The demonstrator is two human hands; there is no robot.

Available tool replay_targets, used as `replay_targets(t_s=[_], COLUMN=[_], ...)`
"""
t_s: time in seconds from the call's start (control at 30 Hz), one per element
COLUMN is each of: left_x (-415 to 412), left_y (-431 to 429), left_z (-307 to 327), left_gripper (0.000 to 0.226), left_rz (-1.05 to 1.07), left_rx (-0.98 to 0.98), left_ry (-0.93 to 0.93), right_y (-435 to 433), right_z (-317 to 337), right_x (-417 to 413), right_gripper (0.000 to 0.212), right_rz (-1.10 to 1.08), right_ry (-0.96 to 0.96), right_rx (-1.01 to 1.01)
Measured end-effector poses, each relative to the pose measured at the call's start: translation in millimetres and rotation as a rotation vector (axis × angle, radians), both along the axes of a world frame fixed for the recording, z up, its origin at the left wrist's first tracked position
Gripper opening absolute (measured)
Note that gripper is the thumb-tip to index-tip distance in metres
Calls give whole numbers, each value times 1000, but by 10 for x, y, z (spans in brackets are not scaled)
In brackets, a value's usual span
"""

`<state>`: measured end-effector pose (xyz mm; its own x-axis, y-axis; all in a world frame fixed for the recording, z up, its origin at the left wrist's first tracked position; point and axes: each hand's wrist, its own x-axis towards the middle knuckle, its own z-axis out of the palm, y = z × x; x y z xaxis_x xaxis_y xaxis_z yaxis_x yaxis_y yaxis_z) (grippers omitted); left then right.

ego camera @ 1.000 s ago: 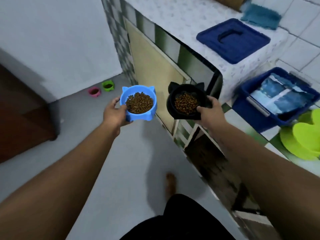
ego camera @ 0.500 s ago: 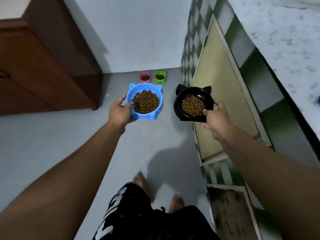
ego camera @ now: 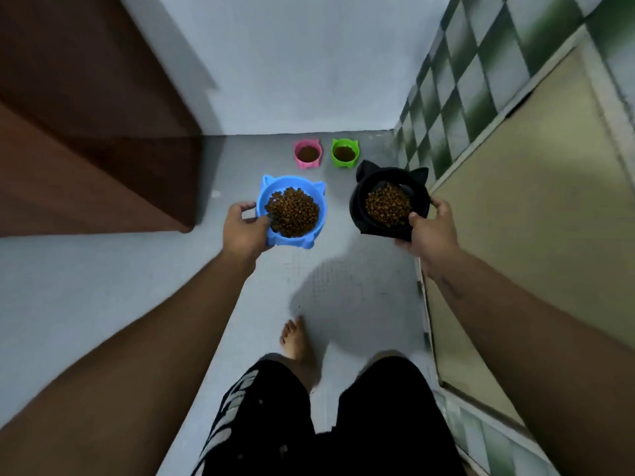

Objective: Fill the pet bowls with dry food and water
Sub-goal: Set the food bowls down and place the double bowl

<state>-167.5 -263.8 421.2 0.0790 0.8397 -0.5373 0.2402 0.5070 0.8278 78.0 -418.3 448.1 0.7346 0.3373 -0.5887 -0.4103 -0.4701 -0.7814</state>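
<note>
Blue plastic fills my left hand's [ego camera: 244, 231] grip: the blue bowl [ego camera: 291, 210], heaped with dry food [ego camera: 292, 211], is clamped at its near rim, thumb over the edge, left of frame centre. My right hand [ego camera: 431, 231] is closed the same way on the black bowl [ego camera: 390, 201], also full of kibble, right of centre. I hold both above the grey floor [ego camera: 103, 286]. Beyond them, at upper centre, a pink bowl [ego camera: 308, 153] and a green bowl [ego camera: 345, 152] sit side by side on the floor by the wall.
</note>
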Motion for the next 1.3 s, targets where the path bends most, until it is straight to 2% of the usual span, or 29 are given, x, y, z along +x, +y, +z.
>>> replay_targets(t_s=[0.2,0.37,0.6,0.77,0.97,1.13,1.3], left_x=[563,1033,1657,1989,2106,2116,2129], left_y=[916,1479,2173,2469,2595,2594,2621], left_z=[-1134,-2467,-4463,-5513,-5959,-5931,-5934], left_gripper=[35,33,33,25,25,34,32], left_rz=[96,178,190,234,283,235,171], left_rx=[-93,-154,-141,-101,-82,6,33], left_ry=[22,28,49,55,145,220,273], right_y=[955,1688,2553,2798,2877,2957,3051], right_z=[-1229,-2553,-4450,-5443,-5913,-5956,-5995], right_x=[489,951,1612,1926,1961,1865,1813], right_gripper=[49,42,39,39,39,39,36], right_rz=[95,159,302,368,358,331,365], right_ry=[-100,-55,-126,-273,-328,-363,-424], right_rx=[-171,-261,-364,-422,-459,-497,-574])
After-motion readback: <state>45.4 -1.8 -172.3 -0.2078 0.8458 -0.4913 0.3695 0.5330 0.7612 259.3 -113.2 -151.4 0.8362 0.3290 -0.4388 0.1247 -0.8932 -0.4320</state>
